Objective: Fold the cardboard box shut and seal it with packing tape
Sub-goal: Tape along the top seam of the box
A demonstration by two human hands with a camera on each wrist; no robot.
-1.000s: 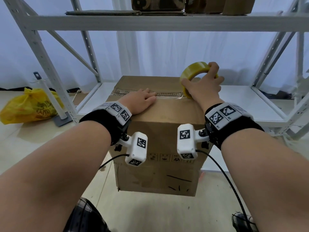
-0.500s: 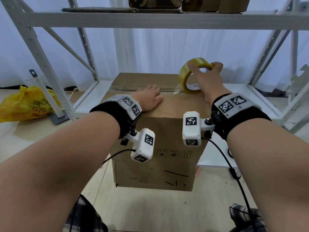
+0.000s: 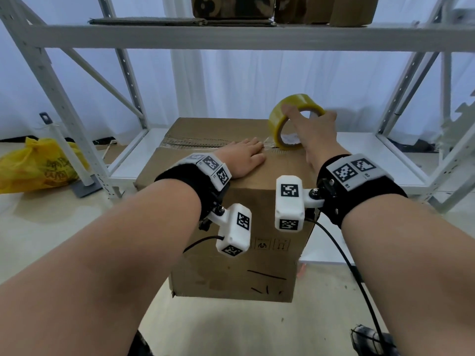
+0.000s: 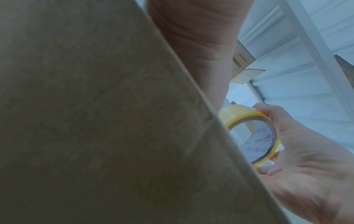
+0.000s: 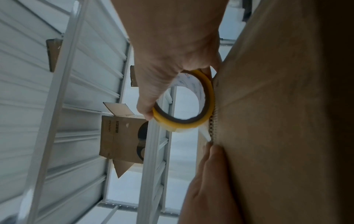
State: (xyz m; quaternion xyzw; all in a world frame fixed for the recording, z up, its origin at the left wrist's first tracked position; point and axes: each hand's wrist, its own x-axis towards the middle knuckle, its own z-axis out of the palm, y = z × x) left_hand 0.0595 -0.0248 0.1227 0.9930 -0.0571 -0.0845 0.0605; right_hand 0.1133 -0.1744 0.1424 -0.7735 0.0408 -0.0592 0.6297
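Observation:
A brown cardboard box (image 3: 239,265) stands on the floor with its top flaps folded down. My left hand (image 3: 244,160) lies flat on the top, its straight fingers pressing the tape end at the centre seam (image 3: 200,143). My right hand (image 3: 312,136) grips a yellow roll of packing tape (image 3: 277,119) by its rim, upright on the seam at the box's right side. In the right wrist view a short clear strip runs from the roll (image 5: 191,121) down to the left fingertips (image 5: 214,151). The left wrist view shows the box side (image 4: 95,121) and the roll (image 4: 249,136).
A white metal shelving rack (image 3: 231,37) stands behind the box, with flat cardboard and boxes on its upper shelf. A yellow plastic bag (image 3: 33,165) lies on the floor at the left. A white post on a grey base (image 3: 74,163) stands beside it.
My right hand has pulled the tape roll rightward and slightly up from the left hand, drawing out a short strip. The left hand has slid right along the seam, still pressing down.

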